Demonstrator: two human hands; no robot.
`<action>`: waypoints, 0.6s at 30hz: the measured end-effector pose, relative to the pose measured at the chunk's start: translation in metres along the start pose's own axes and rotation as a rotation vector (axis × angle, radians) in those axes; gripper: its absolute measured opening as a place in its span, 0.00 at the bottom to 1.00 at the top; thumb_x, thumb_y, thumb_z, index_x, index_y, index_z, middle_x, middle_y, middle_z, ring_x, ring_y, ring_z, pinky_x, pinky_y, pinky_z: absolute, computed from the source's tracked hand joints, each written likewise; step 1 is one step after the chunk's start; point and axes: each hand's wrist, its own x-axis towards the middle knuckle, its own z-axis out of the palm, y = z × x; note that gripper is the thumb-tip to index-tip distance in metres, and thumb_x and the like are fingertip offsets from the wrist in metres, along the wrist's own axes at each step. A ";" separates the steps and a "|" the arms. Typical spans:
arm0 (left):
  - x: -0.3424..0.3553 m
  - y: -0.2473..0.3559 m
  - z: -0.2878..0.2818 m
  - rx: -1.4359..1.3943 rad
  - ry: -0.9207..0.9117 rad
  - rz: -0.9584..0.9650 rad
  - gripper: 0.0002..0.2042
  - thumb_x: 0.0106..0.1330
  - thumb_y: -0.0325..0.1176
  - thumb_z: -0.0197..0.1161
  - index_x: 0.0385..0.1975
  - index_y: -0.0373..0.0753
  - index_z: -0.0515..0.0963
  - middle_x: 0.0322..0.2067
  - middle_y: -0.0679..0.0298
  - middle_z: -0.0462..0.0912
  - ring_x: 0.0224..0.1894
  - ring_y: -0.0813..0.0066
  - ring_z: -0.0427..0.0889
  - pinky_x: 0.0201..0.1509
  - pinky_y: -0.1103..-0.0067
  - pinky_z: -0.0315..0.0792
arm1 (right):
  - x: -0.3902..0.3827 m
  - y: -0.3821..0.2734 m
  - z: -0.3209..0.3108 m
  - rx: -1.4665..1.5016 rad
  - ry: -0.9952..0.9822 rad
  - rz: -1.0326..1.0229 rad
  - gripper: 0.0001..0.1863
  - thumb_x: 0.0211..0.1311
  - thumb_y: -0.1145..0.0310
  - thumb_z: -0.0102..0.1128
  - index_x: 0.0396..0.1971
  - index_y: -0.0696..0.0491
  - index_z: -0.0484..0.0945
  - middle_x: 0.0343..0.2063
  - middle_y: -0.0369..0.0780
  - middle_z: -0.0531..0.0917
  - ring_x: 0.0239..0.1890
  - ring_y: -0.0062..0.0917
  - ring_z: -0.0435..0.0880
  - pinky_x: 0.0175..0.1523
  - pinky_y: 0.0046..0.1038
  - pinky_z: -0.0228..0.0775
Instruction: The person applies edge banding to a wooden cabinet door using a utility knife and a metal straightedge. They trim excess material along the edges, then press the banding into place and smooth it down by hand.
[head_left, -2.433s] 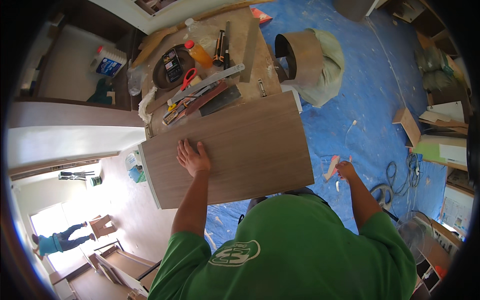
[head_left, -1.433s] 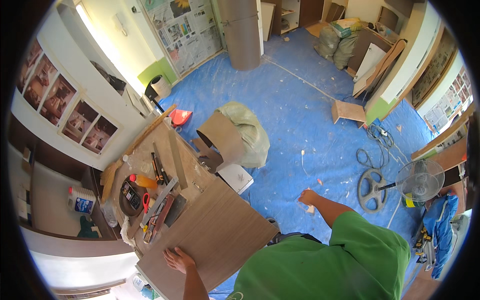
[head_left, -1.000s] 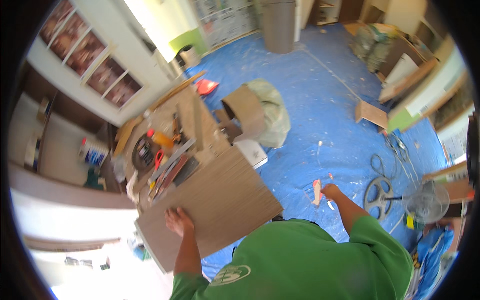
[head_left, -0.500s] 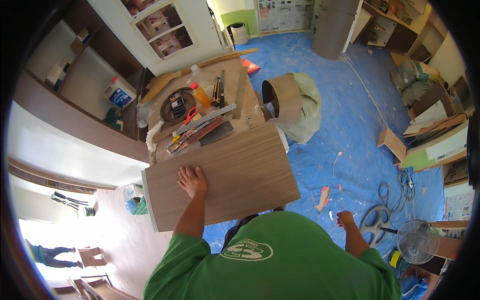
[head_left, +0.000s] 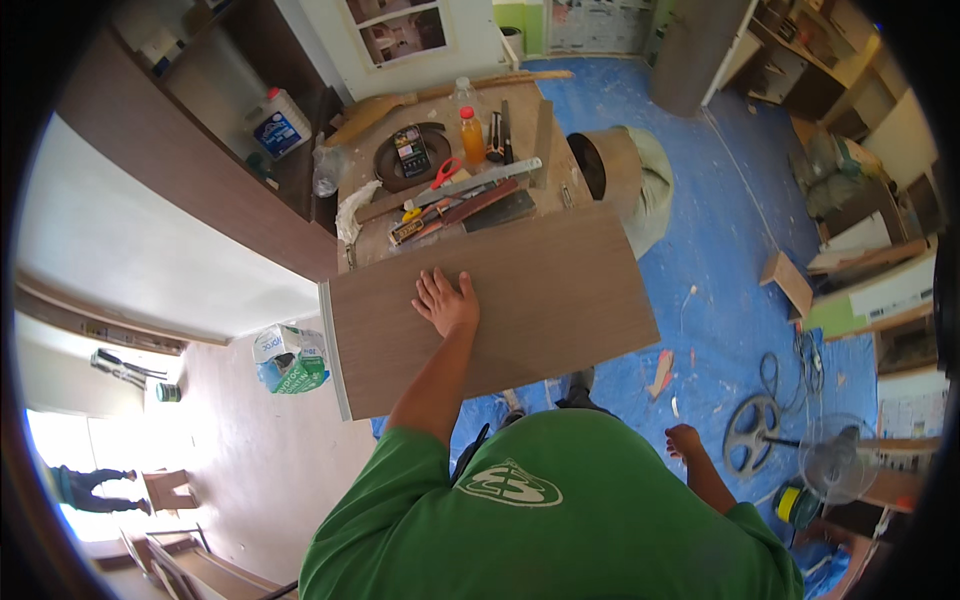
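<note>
A wide brown wood-grain board (head_left: 560, 300) lies across the near end of the worktable (head_left: 440, 105), its left end edged with a pale strip. My left hand (head_left: 447, 303) rests on its upper face, palm down with the fingers spread. Off to my right, my right hand (head_left: 683, 441) hangs over the floor with its fingers curled; whether anything is inside them is hidden. Beyond the board lie a metal straightedge (head_left: 480, 182), red-handled scissors (head_left: 446, 172) and a utility knife (head_left: 408, 231). A phone (head_left: 410, 150) sits in a brown coil of strip, near a bottle of orange liquid (head_left: 472, 140).
Blue sheeting (head_left: 715, 270) covers the floor, with scraps on it. To the right stand a fan (head_left: 838, 458) and a grey spoked wheel (head_left: 752, 436). A cabinet (head_left: 200, 170) borders the left side; a printed bag (head_left: 290, 358) stands near the board's left end.
The view has shifted, so the board and table appear farther right and higher. My left hand sits slightly farther right along the board. My right hand stays low at my side.
</note>
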 end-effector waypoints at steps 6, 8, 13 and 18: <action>-0.024 0.021 0.024 0.088 -0.018 0.172 0.34 0.71 0.65 0.48 0.67 0.45 0.70 0.70 0.58 0.66 0.74 0.56 0.58 0.74 0.47 0.46 | -0.005 0.120 -0.009 -1.133 0.167 -0.815 0.08 0.64 0.62 0.58 0.36 0.48 0.82 0.31 0.45 0.82 0.37 0.43 0.83 0.43 0.45 0.77; -0.022 0.009 0.035 0.145 0.087 0.263 0.33 0.70 0.67 0.50 0.63 0.47 0.74 0.67 0.61 0.71 0.71 0.57 0.64 0.71 0.46 0.51 | -0.031 0.141 0.009 -1.028 0.307 -0.827 0.09 0.63 0.62 0.58 0.37 0.48 0.82 0.36 0.46 0.82 0.41 0.45 0.81 0.46 0.47 0.75; 0.036 -0.046 0.080 0.279 0.502 0.220 0.33 0.67 0.71 0.51 0.60 0.54 0.79 0.63 0.71 0.79 0.67 0.63 0.74 0.67 0.45 0.58 | -0.133 0.120 0.046 -0.134 0.404 -0.197 0.24 0.62 0.46 0.59 0.38 0.54 0.86 0.41 0.49 0.87 0.47 0.48 0.84 0.53 0.45 0.75; 0.071 -0.031 0.097 0.168 0.308 0.300 0.31 0.66 0.68 0.56 0.54 0.48 0.83 0.56 0.61 0.84 0.59 0.56 0.80 0.60 0.56 0.72 | -0.180 0.241 0.109 0.068 0.506 0.092 0.24 0.60 0.48 0.59 0.39 0.56 0.86 0.39 0.51 0.87 0.47 0.50 0.84 0.52 0.47 0.76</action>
